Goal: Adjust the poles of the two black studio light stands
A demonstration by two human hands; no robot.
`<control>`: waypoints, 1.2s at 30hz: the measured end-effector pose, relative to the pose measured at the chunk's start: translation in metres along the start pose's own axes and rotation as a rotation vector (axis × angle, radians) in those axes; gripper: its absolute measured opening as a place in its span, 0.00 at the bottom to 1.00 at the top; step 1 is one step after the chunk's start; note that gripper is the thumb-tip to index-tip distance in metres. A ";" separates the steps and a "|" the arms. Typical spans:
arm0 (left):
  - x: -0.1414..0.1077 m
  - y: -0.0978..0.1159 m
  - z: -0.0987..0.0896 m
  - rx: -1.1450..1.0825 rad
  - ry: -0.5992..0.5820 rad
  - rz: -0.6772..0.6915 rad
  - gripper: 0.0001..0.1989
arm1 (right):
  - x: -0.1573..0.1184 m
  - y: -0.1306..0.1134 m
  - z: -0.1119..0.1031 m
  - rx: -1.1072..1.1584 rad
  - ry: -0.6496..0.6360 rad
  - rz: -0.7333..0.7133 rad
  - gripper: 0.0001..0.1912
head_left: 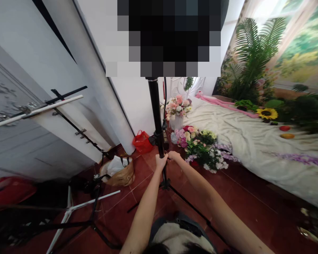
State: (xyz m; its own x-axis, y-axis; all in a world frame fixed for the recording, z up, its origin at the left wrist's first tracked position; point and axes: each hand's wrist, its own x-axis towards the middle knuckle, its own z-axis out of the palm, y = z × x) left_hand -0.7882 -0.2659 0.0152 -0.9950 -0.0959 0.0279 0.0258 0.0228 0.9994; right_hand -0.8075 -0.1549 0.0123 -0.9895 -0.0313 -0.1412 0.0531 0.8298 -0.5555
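Observation:
A black tripod stand [155, 106] rises in front of me from the tiled floor, its upper end covered by a pixelated block. My left hand [161, 161] is wrapped around the pole low down, just below a dark clamp or collar [158, 138]. Right beside it, my right hand [174, 155] is closed against the pole's right side. Whatever its fingers grip there is hidden. A thin black cable [164, 102] hangs along the pole. The stand's legs [190, 206] spread out below my hands, close to my body.
A bed with a cream cover [254, 141] stands at right, with flower bunches [198, 148] beside it. A red bag [143, 141] and a brown bag [123, 173] sit on the floor. At left are backdrop stands [69, 211] with crossbars and clips [81, 132].

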 end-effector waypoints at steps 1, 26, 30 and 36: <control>0.000 0.000 0.000 -0.007 -0.003 -0.007 0.12 | -0.001 -0.002 -0.002 -0.005 -0.008 -0.004 0.16; 0.000 -0.003 -0.003 0.012 -0.069 -0.020 0.10 | -0.019 0.062 0.046 0.549 0.166 -0.436 0.17; 0.002 -0.009 -0.002 0.033 -0.074 -0.023 0.11 | -0.015 0.049 0.047 0.613 0.207 -0.319 0.17; 0.002 -0.009 -0.002 0.049 -0.090 -0.014 0.12 | -0.008 0.030 0.028 0.583 -0.012 -0.096 0.23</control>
State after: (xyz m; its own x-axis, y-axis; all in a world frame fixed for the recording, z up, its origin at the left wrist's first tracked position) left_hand -0.7900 -0.2686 0.0062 -0.9999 -0.0067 0.0100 0.0095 0.0712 0.9974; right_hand -0.7942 -0.1454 -0.0265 -0.9921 -0.1001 -0.0753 0.0318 0.3798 -0.9245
